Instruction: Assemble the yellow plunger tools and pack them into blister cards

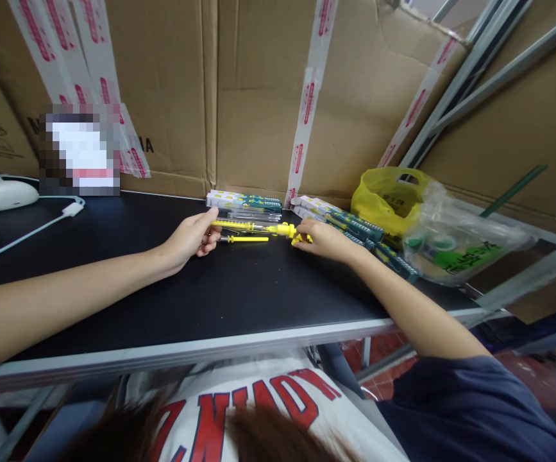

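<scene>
My left hand [195,235] is closed around the near end of a yellow pen [239,226], held level just above the desk. The pen's far end carries a chunky yellow topper [283,230] and points at my right hand [324,240]. Curled fingers of that hand close over a small yellow piece [299,244], beside the topper; its exact shape is partly hidden. Below the held pen, a second yellow pen [251,239] lies on the black desk [239,295]. Clear plastic sleeves [253,215] lie just behind the pens.
Patterned white-and-green boxes [244,199] lie at the back, with more boxes [342,216] beside my right hand. A yellow bag [388,199] and a clear bag [465,240] stand at right. A white cable [27,237] crosses the left side. Cardboard [258,96] walls the back.
</scene>
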`<act>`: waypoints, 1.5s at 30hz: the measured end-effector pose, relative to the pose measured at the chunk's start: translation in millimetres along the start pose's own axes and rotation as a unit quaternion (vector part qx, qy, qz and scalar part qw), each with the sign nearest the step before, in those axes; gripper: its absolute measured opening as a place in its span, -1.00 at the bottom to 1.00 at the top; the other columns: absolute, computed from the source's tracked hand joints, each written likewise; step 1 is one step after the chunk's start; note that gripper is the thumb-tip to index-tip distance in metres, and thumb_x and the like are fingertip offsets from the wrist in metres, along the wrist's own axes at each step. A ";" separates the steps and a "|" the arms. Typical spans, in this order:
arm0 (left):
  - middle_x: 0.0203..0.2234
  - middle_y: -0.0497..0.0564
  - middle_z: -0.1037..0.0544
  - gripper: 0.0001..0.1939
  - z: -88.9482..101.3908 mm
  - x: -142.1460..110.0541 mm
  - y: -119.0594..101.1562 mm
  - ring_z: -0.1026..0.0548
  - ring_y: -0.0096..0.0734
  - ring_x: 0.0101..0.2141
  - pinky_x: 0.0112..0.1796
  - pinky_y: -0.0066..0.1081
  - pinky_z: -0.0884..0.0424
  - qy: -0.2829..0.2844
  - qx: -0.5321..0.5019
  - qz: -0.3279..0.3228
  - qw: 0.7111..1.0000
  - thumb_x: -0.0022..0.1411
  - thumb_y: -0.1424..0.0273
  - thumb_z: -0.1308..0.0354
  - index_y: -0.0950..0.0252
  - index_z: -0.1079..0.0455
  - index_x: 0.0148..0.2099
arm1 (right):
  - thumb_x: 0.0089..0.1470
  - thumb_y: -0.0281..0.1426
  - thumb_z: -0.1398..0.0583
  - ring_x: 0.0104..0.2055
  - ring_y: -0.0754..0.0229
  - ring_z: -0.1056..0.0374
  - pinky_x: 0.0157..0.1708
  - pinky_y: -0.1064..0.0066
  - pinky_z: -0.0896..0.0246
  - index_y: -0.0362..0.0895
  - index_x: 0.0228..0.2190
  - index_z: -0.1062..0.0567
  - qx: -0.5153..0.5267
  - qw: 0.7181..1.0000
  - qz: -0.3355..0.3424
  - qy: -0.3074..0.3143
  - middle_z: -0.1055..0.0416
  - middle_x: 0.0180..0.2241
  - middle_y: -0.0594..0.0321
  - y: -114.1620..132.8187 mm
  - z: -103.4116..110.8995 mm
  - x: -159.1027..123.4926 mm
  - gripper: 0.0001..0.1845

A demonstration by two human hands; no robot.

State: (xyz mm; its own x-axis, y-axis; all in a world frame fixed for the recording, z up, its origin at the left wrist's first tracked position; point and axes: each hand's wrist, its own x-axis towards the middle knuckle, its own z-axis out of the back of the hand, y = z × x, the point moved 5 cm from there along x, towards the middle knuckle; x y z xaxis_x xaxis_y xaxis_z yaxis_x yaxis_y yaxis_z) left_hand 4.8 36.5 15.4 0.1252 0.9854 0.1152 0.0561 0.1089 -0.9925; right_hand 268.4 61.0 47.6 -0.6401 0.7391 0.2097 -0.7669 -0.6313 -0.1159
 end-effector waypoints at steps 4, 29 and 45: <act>-0.71 -0.18 -0.19 -0.56 -0.1 -0.3 0.5 -0.18 -0.66 -0.74 -0.75 -0.65 -0.02 0.002 -0.002 0.000 1.000 0.21 0.03 -0.08 0.31 -0.19 -0.44 | 0.11 -0.37 -0.20 -0.29 0.15 -0.30 -0.31 0.39 -0.10 -0.17 -0.27 -0.49 -0.007 1.000 -0.001 -0.004 -0.40 -0.28 0.12 1.7 -1.0 -0.3 -0.85; -0.72 -0.19 -0.19 -0.59 1.8 -0.9 -1.7 -0.16 -0.68 -0.75 -0.75 -0.66 -0.01 -0.019 -0.019 -0.002 1.000 0.26 0.06 -0.05 0.30 -0.17 -0.41 | -0.06 -0.19 -0.36 -0.48 0.33 -0.36 -0.41 0.42 -0.36 -0.15 -0.38 -0.36 0.543 0.829 -0.008 -0.130 -0.41 -0.47 0.31 18.4 30.8 -1.8 -0.63; -0.71 -0.19 -0.19 -0.61 1.0 -1.2 -1.0 -0.16 -0.67 -0.74 -0.75 -0.66 0.00 -0.014 -0.015 0.000 1.000 0.28 0.08 -0.02 0.30 -0.17 -0.41 | -0.07 -0.21 -0.37 -0.50 0.34 -0.36 -0.45 0.43 -0.37 -0.14 -0.40 -0.36 0.528 0.842 -0.009 -0.110 -0.44 -0.47 0.29 21.6 28.2 0.1 -0.64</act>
State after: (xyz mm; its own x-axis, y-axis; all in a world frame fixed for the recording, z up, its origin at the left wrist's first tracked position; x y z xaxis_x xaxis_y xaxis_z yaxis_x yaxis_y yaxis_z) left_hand 3.6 35.4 16.2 0.0980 0.9887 0.1131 0.0851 0.1049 -0.9908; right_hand 253.0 40.8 72.5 -0.5167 0.7622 0.3900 -0.2331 -0.5635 0.7926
